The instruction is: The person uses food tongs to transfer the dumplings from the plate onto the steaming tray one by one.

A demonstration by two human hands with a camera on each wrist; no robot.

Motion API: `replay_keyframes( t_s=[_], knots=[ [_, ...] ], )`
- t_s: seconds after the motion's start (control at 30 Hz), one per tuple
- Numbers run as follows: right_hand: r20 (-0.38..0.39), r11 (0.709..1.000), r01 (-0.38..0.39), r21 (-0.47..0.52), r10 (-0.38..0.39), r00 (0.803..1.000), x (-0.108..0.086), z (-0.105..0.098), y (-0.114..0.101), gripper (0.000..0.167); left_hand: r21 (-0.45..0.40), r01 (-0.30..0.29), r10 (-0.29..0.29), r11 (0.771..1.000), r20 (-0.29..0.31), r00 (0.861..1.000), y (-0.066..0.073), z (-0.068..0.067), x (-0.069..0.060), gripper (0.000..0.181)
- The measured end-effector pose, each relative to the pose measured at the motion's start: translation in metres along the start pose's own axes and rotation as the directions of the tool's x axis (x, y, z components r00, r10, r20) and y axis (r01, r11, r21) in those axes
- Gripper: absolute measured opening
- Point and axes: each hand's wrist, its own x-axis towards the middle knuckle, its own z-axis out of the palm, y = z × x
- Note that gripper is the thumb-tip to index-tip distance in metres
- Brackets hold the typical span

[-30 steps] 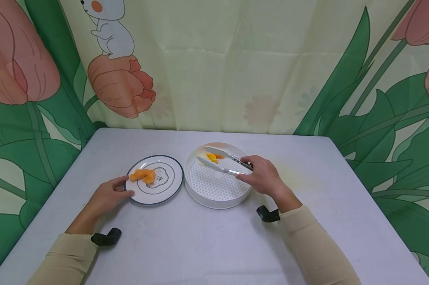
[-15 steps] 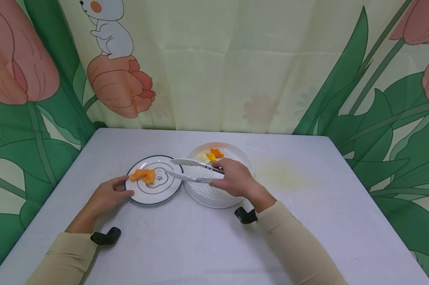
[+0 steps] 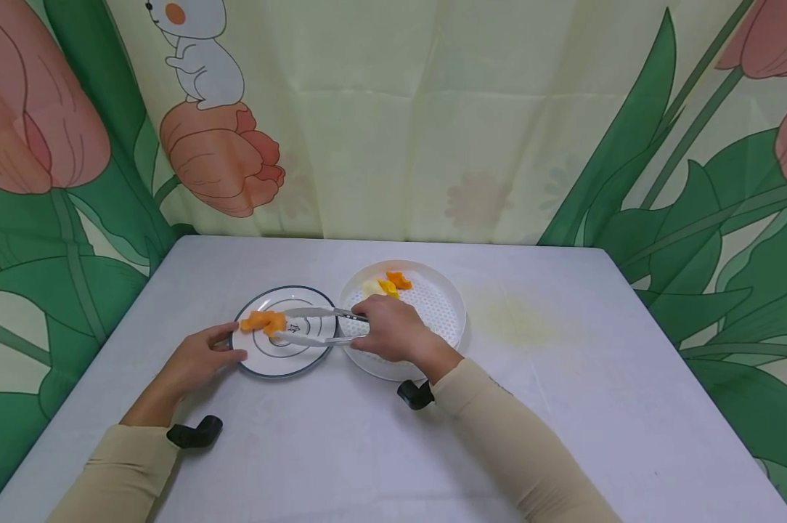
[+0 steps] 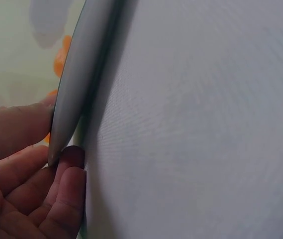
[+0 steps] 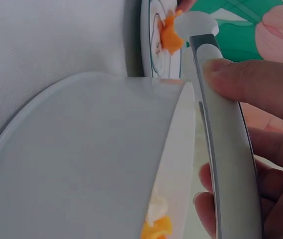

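Note:
In the head view my left hand [image 3: 200,357] holds the left edge of a white plate [image 3: 255,357] with a dark rim; the left wrist view shows the thumb over the rim and fingers beneath. Orange food pieces [image 3: 261,321] lie on the plate's left half. My right hand [image 3: 396,330] grips silver tongs [image 3: 321,312] with whitish tips. The tongs' arms are spread, their tips over the plate beside the orange pieces; whether they touch cannot be told. Under the right hand is a white round perforated tray [image 3: 441,299].
At the back of the tray lie an orange piece [image 3: 400,280], a yellow piece [image 3: 388,288] and a pale piece [image 3: 371,288]. The plate and tray stand side by side on a white-covered table [image 3: 341,450]. A printed curtain [image 3: 380,145] hangs behind.
My right hand has moved left with the tongs, from over the food pieces in the tray to the orange pieces on the plate. The left hand stays on the plate's edge.

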Motion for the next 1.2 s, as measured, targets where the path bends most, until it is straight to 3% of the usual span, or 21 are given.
replay_keyframes(
  t_s=[0.63,1.2],
  knots=[
    [0.020,0.996,-0.018,-0.085,0.020,1.000,0.016,0.007,-0.017,0.055,-0.007,-0.006,0.006,1.000,0.003,1.000,0.002,0.000,-0.001,0.083],
    [-0.044,0.998,0.017,0.061,-0.014,0.999,0.000,-0.004,0.003,0.051,-0.017,-0.004,0.004,1.000,-0.002,1.000,0.001,0.001,-0.001,0.082]
  ],
)
